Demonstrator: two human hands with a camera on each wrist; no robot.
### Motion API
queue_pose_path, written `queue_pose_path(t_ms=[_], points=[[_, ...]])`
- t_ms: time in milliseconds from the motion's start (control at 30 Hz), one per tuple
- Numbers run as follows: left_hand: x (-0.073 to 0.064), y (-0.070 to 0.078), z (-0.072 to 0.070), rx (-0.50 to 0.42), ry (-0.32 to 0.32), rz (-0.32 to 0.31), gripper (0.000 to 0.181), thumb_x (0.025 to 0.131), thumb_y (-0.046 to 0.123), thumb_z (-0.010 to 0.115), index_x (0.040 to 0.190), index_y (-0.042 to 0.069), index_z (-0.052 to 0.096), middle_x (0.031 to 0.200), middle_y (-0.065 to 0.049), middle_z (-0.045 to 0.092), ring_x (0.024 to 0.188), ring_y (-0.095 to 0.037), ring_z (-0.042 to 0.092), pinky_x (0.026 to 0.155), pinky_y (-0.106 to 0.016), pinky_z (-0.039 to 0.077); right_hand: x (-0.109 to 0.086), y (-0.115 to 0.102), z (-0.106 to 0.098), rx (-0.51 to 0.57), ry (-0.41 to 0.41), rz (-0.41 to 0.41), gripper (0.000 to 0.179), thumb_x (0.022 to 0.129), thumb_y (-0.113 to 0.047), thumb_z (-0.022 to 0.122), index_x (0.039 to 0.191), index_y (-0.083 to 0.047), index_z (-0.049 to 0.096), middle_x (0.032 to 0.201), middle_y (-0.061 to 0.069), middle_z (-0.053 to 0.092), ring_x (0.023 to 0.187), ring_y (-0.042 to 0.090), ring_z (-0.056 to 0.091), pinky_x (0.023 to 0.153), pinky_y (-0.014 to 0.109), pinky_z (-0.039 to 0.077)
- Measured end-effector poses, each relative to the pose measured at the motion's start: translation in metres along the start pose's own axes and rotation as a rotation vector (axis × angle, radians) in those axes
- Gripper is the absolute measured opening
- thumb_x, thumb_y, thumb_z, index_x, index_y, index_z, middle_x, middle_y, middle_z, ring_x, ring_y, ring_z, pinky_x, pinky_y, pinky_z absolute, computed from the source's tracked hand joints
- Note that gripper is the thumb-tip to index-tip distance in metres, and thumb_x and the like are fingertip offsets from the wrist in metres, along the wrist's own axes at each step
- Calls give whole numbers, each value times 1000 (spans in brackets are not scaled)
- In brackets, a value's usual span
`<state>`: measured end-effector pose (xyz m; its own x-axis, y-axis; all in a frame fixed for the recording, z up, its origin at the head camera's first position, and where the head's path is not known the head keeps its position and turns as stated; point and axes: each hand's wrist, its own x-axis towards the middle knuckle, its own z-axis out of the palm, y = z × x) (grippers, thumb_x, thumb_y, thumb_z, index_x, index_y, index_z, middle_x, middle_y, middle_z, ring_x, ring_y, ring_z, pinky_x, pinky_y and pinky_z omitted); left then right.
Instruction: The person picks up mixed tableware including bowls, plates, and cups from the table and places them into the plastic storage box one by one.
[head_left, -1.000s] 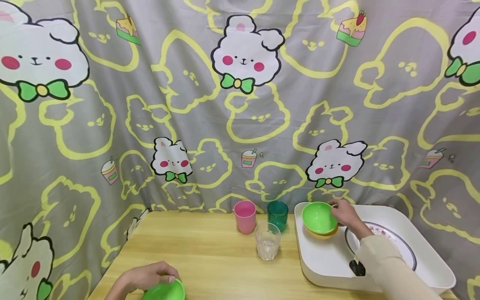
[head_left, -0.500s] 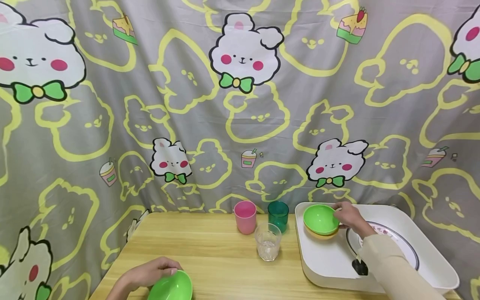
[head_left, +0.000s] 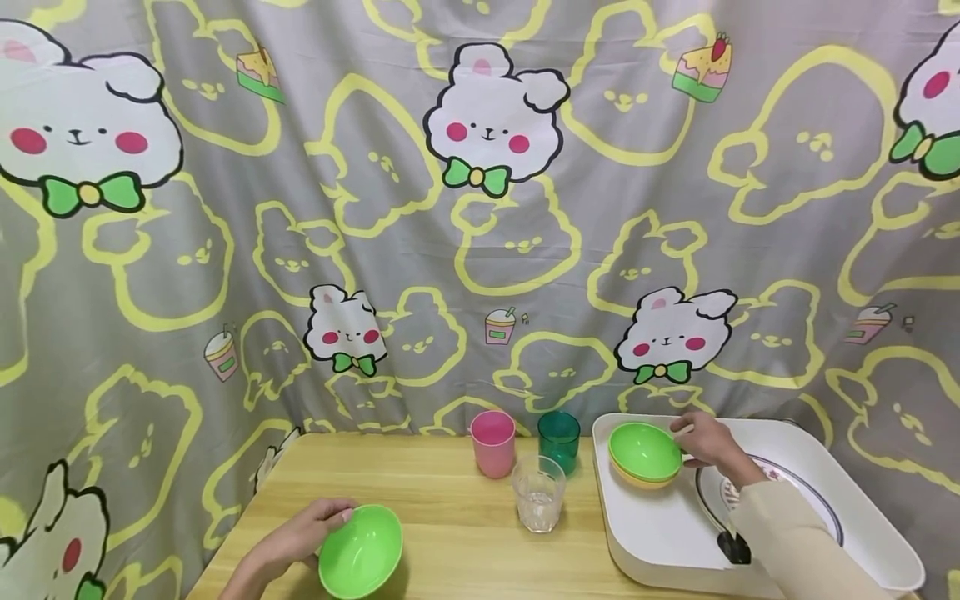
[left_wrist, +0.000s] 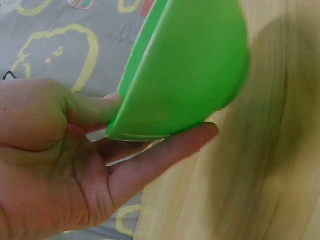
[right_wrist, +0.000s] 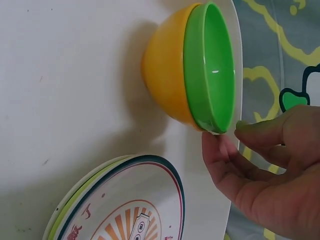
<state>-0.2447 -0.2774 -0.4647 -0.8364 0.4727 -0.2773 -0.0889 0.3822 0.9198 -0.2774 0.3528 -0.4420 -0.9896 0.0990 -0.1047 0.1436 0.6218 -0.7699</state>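
My left hand [head_left: 311, 532] pinches the rim of a green bowl [head_left: 362, 552], held tilted over the left part of the wooden table. In the left wrist view, the thumb lies on the inner side of the rim and the fingers [left_wrist: 165, 162] extend beneath the bowl. At the right, another green bowl [head_left: 647, 450] is nested in a yellow bowl [right_wrist: 162, 65] inside a white tray [head_left: 637, 533]. Fingertips of my right hand [right_wrist: 280, 172] are right at that green bowl's rim, with a gap showing between the thumb and the rim.
A pink cup [head_left: 492, 446], a dark green cup [head_left: 558, 437] and a clear cup [head_left: 538, 496] stand mid-table, left of the tray. Stacked plates [right_wrist: 120, 200] lie in the tray beside the bowls. A patterned curtain [head_left: 405, 250] hangs behind the table [head_left: 442, 533].
My left hand has brought its green bowl farther forward over the table and to the right. At the tray, the other green bowl has settled lower into the yellow bowl.
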Motion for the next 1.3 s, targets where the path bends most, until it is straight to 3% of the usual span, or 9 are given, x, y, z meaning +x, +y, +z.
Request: queue_pose_path(t_ms=[167, 300, 433, 567, 833, 1033, 1300], points=[[3, 1, 1, -24, 122, 42, 47, 112, 25, 42, 136, -15, 48, 119, -20, 61, 100, -31, 65, 70, -57, 61, -7, -1, 1, -80, 37, -65, 38, 90, 2, 52, 123, 21, 52, 110, 42, 60, 95, 45, 66, 66, 41, 64], [4, 3, 5, -37, 207, 81, 45, 112, 23, 42, 137, -15, 48, 121, -24, 60, 97, -30, 66, 70, -54, 63, -12, -2, 2, -184, 81, -155, 35, 96, -4, 52, 122, 19, 54, 107, 41, 63, 86, 42, 68, 62, 42, 62], [9, 11, 9, -53, 274, 96, 44, 112, 20, 41, 143, -11, 45, 129, -30, 55, 96, -31, 66, 70, -54, 63, -15, -5, 2, -262, 143, -245, 36, 100, -8, 51, 125, 18, 55, 106, 38, 65, 90, 47, 67, 71, 51, 59], [14, 17, 15, -70, 323, 134, 43, 113, 18, 38, 146, -10, 42, 132, -34, 51, 99, -33, 65, 74, -56, 62, -20, -7, 3, -290, 193, -287, 36, 102, -8, 51, 127, 18, 53, 114, 43, 61, 103, 58, 61, 83, 65, 54], [17, 24, 21, -129, 486, 142, 37, 113, 12, 36, 140, -10, 49, 121, -27, 56, 94, -32, 64, 72, -54, 63, -29, -5, 14, -276, 224, -327, 39, 102, -7, 53, 132, 17, 50, 120, 46, 55, 106, 60, 57, 84, 69, 51], [22, 28, 23, -180, 515, 163, 38, 112, 11, 36, 140, -13, 47, 126, -29, 54, 99, -32, 65, 75, -55, 62, -36, -6, 18, -244, 246, -345, 43, 103, -9, 56, 137, 16, 46, 126, 46, 52, 111, 62, 55, 88, 69, 49], [26, 35, 24, -207, 539, 171, 41, 113, 13, 33, 147, -9, 43, 139, -32, 47, 108, -31, 63, 77, -49, 63, -46, -16, 27, -182, 278, -384, 50, 102, -10, 60, 142, 13, 43, 131, 45, 51, 116, 62, 53, 93, 71, 47]])
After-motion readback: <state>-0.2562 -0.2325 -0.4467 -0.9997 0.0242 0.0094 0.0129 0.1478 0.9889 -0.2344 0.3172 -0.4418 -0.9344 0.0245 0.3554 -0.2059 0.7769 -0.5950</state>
